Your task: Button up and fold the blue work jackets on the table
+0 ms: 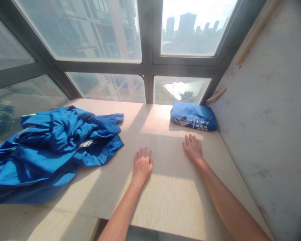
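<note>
My left hand point(142, 163) lies palm down on the pale wooden surface point(165, 197), its fingers stretched out and holding nothing. Farther right, my right hand point(192, 147) also rests flat with fingers apart, just in front of a folded blue bundle point(193, 116). White lettering and a cluster of white dots show upside down on that bundle; a small gap separates it from my fingertips. To the left of my left hand spreads a crumpled blue jacket point(57, 144) with snap-button cuffs and yellow-green trim. Neither hand touches it.
Grey-framed windows point(146, 67) rise along the back and left edges of the surface. A floral-papered wall point(263, 117) with peeling paper borders the right side. At the front, the wooden top ends in an edge with a dark gap below.
</note>
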`<state>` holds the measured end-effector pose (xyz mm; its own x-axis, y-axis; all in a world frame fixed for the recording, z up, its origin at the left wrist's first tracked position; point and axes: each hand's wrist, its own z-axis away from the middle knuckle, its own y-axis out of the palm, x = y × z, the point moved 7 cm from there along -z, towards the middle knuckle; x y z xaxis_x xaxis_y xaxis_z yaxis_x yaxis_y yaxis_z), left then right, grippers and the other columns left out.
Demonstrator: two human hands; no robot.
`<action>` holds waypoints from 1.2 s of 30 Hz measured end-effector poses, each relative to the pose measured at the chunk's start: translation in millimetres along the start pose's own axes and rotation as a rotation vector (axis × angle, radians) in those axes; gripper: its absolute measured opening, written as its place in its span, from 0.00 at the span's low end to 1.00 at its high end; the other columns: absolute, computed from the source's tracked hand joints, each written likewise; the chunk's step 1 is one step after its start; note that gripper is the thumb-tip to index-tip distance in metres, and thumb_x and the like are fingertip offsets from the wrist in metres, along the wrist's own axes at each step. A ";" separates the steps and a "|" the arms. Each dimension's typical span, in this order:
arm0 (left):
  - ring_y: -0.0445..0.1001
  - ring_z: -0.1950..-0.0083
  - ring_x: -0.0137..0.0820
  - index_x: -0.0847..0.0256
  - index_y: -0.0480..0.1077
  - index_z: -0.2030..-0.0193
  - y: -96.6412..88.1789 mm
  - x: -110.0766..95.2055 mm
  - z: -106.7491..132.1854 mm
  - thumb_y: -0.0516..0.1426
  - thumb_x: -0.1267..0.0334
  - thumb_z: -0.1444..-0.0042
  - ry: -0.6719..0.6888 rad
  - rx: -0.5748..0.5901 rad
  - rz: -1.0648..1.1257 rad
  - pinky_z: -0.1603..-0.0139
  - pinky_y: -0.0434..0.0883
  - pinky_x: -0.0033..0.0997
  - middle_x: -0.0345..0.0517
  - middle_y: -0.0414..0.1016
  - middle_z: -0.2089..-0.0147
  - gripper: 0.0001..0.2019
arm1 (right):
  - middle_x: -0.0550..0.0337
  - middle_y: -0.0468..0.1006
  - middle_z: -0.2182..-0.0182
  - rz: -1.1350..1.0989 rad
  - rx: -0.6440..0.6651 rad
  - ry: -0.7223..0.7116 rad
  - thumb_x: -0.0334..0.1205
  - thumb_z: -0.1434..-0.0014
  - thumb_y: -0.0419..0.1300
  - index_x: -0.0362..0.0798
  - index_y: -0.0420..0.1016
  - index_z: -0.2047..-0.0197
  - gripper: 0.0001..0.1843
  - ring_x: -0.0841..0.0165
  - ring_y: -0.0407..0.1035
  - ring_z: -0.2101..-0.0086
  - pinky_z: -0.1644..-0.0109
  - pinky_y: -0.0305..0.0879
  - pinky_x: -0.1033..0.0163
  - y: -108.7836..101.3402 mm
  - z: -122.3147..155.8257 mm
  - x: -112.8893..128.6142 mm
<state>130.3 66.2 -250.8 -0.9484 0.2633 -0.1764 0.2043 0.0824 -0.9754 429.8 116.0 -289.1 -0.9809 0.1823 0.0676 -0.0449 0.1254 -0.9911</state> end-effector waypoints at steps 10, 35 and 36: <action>0.57 0.27 0.51 0.61 0.66 0.31 1.5 1.8 0.7 0.50 0.56 0.33 -0.019 -0.014 -0.064 0.28 0.55 0.55 0.61 0.59 0.27 0.26 | 0.48 0.59 0.29 -0.057 -0.046 -0.115 0.45 0.31 0.47 0.47 0.66 0.31 0.28 0.51 0.53 0.31 0.30 0.47 0.44 -20.5 117.4 10.0; 0.59 0.28 0.50 0.61 0.69 0.33 -3.9 1.9 8.9 0.52 0.59 0.34 -0.005 -0.010 -0.063 0.28 0.57 0.53 0.59 0.61 0.28 0.24 | 0.37 0.73 0.47 -0.068 -0.209 0.170 0.35 0.35 0.50 0.35 0.76 0.43 0.23 0.54 0.67 0.50 0.45 0.62 0.54 -28.4 -63.4 -139.4; 0.59 0.27 0.50 0.61 0.68 0.33 -3.9 1.8 8.7 0.52 0.58 0.34 -0.010 -0.007 -0.059 0.28 0.56 0.53 0.59 0.61 0.28 0.24 | 0.35 0.73 0.48 -0.062 -0.223 0.208 0.35 0.35 0.49 0.33 0.76 0.44 0.23 0.53 0.67 0.50 0.46 0.62 0.53 -26.9 -63.0 -144.1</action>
<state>125.7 58.1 -248.5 -0.9612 0.2484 -0.1201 0.1499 0.1046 -0.9832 584.2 147.8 -265.0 -0.9166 0.3608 0.1723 -0.0385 0.3493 -0.9362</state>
